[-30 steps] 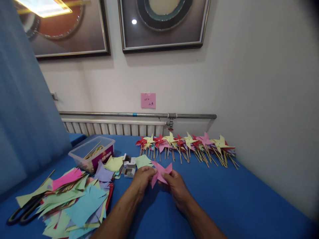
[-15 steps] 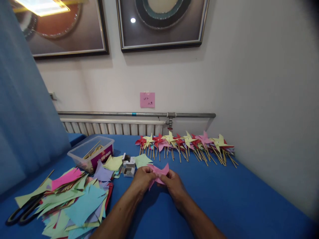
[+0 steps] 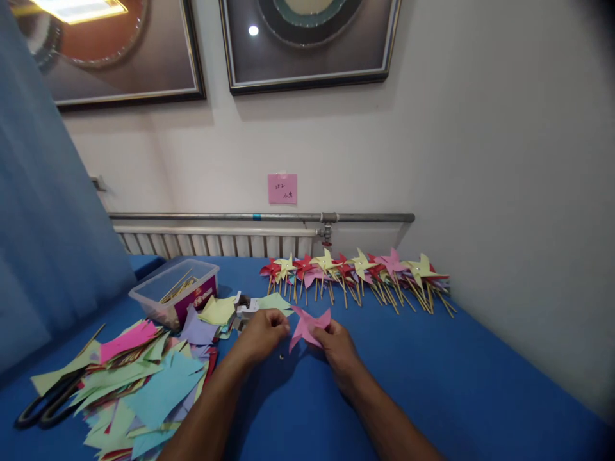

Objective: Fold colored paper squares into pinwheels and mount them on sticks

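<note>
My right hand (image 3: 336, 351) pinches a pink paper pinwheel head (image 3: 307, 325) at its middle, with the thumb over the folded blades. To its left, my left hand (image 3: 263, 335) is apart from the paper; its fingers are curled together, and what they hold, if anything, is hidden. Just below those fingertips shows a tiny shiny thing (image 3: 282, 356), too small to name. Behind my left hand stand small white boxes (image 3: 246, 305), partly covered by it. A pale green paper square (image 3: 276, 303) lies beside them.
Finished pinwheels on sticks (image 3: 355, 272) lie in a row at the back. At left are a heap of cut coloured paper (image 3: 163, 390), scissors (image 3: 50, 402) and a plastic tub (image 3: 175, 291) with sticks. A blue curtain (image 3: 52, 192) hangs at far left.
My left hand has let go of the pink paper and moved left. My right hand keeps hold of it, and its blades now show as a pinwheel. The tiny shiny thing has come into view.
</note>
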`<state>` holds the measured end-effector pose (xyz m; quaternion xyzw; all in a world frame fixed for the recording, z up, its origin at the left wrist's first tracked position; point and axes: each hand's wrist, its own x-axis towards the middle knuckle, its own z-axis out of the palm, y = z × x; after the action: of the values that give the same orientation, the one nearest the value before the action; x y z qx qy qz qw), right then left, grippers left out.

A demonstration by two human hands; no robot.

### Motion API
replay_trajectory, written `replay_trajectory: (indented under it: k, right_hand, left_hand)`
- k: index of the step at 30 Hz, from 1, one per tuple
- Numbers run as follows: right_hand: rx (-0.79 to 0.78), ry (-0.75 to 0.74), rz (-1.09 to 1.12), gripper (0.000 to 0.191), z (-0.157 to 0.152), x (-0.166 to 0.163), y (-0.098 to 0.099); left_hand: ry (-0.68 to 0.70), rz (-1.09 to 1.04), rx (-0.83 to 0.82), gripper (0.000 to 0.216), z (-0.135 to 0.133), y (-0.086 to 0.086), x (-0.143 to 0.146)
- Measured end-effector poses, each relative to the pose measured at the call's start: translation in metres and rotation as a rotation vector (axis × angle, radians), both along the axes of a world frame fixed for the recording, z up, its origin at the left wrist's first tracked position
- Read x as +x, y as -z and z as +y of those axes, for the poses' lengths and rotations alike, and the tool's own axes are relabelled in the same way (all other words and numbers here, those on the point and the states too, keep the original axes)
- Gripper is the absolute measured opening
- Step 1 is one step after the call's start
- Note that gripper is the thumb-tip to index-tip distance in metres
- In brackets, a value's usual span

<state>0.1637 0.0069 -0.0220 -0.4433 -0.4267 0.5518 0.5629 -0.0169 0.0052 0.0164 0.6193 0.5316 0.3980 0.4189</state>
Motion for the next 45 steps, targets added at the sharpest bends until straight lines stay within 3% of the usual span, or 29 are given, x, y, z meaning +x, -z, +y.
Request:
replay_trajectory:
  k: [4,7,13,23,29,35,45]
  right_hand:
    - [-0.012,0.031,0.033,0.033,0.006,0.004,0.007]
    - [-0.015,0.023,0.035,0.032,0.007,0.004,0.010]
    - [-0.032,0.007,0.053,0.032,0.002,0.003,0.006]
    - [-0.039,0.002,0.044,0.030,0.003,-0.001,0.006]
    - [-0.056,0.008,0.030,0.030,0.000,-0.001,-0.002]
    - [-0.060,0.016,0.023,0.030,0.000,0.000,0.000]
    - [0.022,0.003,-0.005,0.032,0.008,0.003,0.016]
  left_hand:
    - [0.091,0.352,0.072,0.014,-0.002,0.000,-0.021]
    - [0.159,0.406,0.109,0.022,-0.004,0.005,-0.021]
    - [0.135,0.561,0.187,0.021,-0.008,0.008,-0.008]
    - [0.088,0.680,0.227,0.018,-0.007,0.011,-0.004]
    - [0.245,0.745,0.047,0.016,-0.003,0.000,-0.013]
    - [0.288,0.708,0.007,0.021,0.000,-0.002,-0.019]
    - [0.190,0.956,0.051,0.024,-0.006,-0.003,-0.004]
